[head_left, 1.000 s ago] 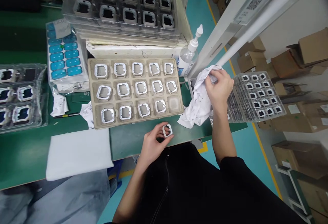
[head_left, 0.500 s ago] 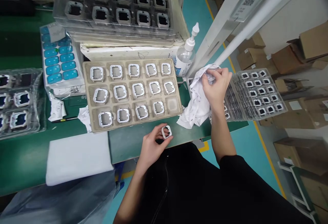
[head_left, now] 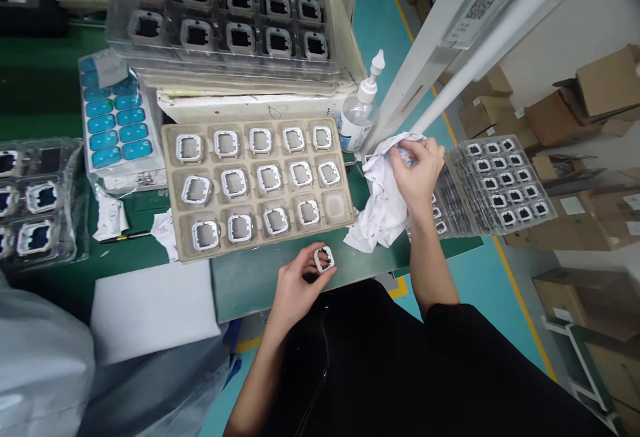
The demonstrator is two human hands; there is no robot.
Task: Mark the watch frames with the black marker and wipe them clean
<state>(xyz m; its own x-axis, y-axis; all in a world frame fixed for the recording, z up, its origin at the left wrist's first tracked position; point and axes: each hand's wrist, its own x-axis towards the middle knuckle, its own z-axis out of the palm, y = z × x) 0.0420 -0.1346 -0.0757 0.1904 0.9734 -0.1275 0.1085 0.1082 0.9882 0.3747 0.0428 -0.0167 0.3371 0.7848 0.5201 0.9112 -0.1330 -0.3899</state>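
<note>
Between thumb and fingers my left hand [head_left: 303, 281] grips a small white square frame [head_left: 325, 259] with a dark inner edge, just over the bench's front edge. My right hand [head_left: 418, 169] pinches the upper part of a crumpled white cloth [head_left: 384, 198] with small dark specks. The cloth hangs down onto the bench. Beyond my left hand is a beige tray [head_left: 260, 235] with rows of similar white frames; its near right pocket holds no frame. A clear pump bottle [head_left: 357, 119] stands behind the cloth.
Clear trays of frames [head_left: 225, 57] are stacked at the back. Blue pads [head_left: 116, 131] and a pen [head_left: 131, 236] lie left of the beige tray. A folded white cloth [head_left: 155, 313] lies at the front edge. A white post [head_left: 425, 43] and more trays [head_left: 505, 180] are on the right.
A grey-white covered shape has come in at the lower left. My right hand and the cloth have shifted slightly left and down; my left hand stays on the frame.
</note>
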